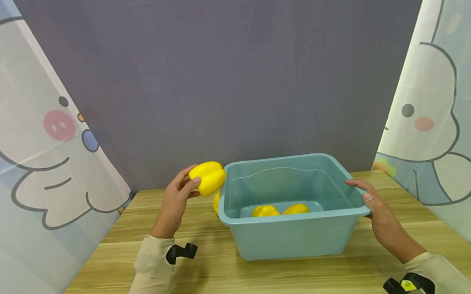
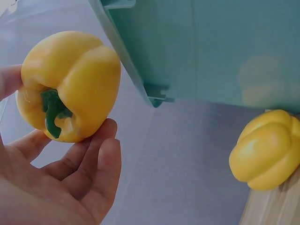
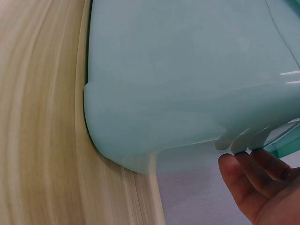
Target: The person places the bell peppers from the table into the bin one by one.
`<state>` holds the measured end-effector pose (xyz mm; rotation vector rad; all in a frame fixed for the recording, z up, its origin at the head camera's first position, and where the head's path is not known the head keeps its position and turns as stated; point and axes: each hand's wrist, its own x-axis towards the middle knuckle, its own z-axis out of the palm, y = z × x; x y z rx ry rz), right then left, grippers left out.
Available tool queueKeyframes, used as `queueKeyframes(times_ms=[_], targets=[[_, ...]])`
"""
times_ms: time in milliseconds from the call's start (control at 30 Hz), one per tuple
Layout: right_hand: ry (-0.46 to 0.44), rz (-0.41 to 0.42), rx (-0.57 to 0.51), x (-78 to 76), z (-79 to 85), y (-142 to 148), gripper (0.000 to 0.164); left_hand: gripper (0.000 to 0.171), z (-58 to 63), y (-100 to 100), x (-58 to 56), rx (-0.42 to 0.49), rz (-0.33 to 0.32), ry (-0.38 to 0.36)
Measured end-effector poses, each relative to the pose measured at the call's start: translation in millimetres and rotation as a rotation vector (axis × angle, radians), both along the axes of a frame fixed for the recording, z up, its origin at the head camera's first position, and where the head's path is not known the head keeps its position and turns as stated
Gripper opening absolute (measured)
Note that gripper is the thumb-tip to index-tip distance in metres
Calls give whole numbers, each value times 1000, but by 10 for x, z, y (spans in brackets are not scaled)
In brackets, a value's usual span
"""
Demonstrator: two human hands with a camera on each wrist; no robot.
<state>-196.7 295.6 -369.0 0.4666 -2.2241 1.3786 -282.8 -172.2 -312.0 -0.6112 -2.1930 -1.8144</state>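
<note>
My left hand [image 1: 177, 195] grips a yellow bell pepper [image 1: 207, 178] between thumb and fingers, level with the left rim of a blue-green plastic bin [image 1: 290, 236]. In the left wrist view the held pepper [image 2: 75, 84] shows its green stem toward the palm. My right hand [image 1: 376, 209] holds the bin's right rim, thumb on top and fingers underneath; in the right wrist view the fingertips [image 3: 229, 161] are at the bin's outer wall. Inside the bin lie two yellow peppers, one at the left [image 1: 265, 211] and one at the right [image 1: 296, 209].
Another yellow bell pepper [image 2: 267, 150] sits on the table just left of the bin, mostly hidden behind it in the head view. The wooden table [image 1: 209, 279] ends at a grey backdrop [image 1: 232, 77]. Cartoon-printed curtains [image 1: 16, 108] hang on both sides.
</note>
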Motion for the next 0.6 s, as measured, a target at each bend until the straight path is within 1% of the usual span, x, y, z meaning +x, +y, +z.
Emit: queueKeyframes(times_ms=[267,433,600], targets=[[3,15,-19,-2,5,-5,50,50,19,43,36,-2,-10,-1],[6,18,-19,-1,16,10,50,50,57,101,70,-11,-19,17],[-5,23,-51,-20,-12,0,50,50,75,128,73,-32,-34,35]])
